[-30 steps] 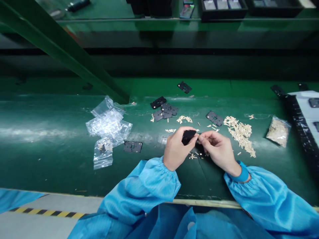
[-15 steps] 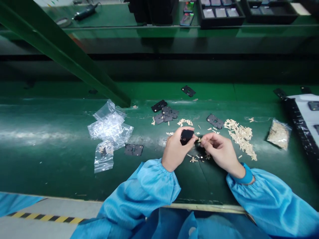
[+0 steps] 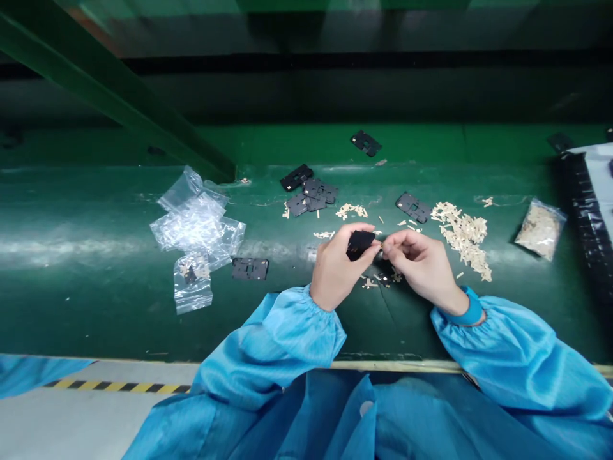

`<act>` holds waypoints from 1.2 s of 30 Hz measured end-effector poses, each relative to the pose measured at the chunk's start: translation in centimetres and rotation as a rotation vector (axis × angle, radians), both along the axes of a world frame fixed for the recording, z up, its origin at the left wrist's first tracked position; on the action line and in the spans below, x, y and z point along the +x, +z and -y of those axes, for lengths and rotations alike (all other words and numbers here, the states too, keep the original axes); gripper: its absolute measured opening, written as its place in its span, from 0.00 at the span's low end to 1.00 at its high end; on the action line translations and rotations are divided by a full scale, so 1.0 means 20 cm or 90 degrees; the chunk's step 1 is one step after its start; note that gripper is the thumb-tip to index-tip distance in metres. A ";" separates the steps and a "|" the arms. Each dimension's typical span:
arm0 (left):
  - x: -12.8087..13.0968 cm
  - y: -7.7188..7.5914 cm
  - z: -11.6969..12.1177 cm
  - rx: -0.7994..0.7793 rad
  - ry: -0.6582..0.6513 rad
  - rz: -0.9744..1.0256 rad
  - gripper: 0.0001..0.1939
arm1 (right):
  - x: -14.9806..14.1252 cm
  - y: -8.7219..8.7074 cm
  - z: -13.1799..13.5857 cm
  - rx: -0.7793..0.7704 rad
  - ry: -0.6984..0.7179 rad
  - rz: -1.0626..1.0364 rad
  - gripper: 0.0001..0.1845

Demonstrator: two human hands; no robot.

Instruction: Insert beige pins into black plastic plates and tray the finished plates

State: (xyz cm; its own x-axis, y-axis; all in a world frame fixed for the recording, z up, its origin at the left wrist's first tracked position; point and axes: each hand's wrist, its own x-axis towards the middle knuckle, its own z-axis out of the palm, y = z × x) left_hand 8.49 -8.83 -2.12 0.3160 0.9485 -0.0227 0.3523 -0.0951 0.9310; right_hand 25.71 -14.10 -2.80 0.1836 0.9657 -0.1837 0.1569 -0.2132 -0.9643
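My left hand (image 3: 332,268) is closed around a black plastic plate (image 3: 360,244), held tilted above the bench. Beside its thumb, the fingertips of my right hand (image 3: 421,262) are pinched together on a small tan piece (image 3: 381,248), mostly hidden by the fingers. Under the hands lie a few tan bits and small dark parts (image 3: 385,278). A loose heap of tan strips (image 3: 464,233) is right of my right hand, with a black plate with cutouts (image 3: 412,207) at its left. Several similar plates (image 3: 320,191) overlap beyond my left hand.
Clear plastic bags (image 3: 196,220) are piled at left, near a single black plate (image 3: 249,268). A zip bag of tan pieces (image 3: 541,230) lies at right, before a black-edged tray (image 3: 582,211). A green post (image 3: 143,121) slants down onto the bench at left.
The view has tipped downward, so the upper shelf has left the picture. My right fingertips have come closer to my left thumb, and the tan piece shows less.
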 end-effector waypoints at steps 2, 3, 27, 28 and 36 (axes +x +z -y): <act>0.00 0.00 -0.01 -0.004 -0.001 -0.010 0.15 | 0.00 0.00 0.00 0.003 0.003 0.018 0.15; 0.00 0.00 -0.01 -0.008 -0.002 -0.016 0.15 | 0.00 0.00 0.01 0.004 0.007 0.026 0.14; -0.02 0.01 -0.08 -0.144 -0.079 0.073 0.17 | 0.02 0.02 -0.03 -0.012 0.049 -0.011 0.06; -0.02 0.01 -0.08 -0.137 -0.079 0.067 0.16 | 0.02 0.01 -0.02 -0.012 0.050 0.001 0.07; -0.01 0.01 -0.08 -0.117 -0.079 0.050 0.16 | 0.01 0.00 0.00 0.018 0.053 0.087 0.10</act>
State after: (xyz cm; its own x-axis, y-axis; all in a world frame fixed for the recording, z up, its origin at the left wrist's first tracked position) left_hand 8.21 -7.30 -2.00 0.4380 0.8842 -0.1627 0.2742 0.0409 0.9608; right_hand 25.95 -14.02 -2.89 0.1247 0.9829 -0.1356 0.3037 -0.1679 -0.9379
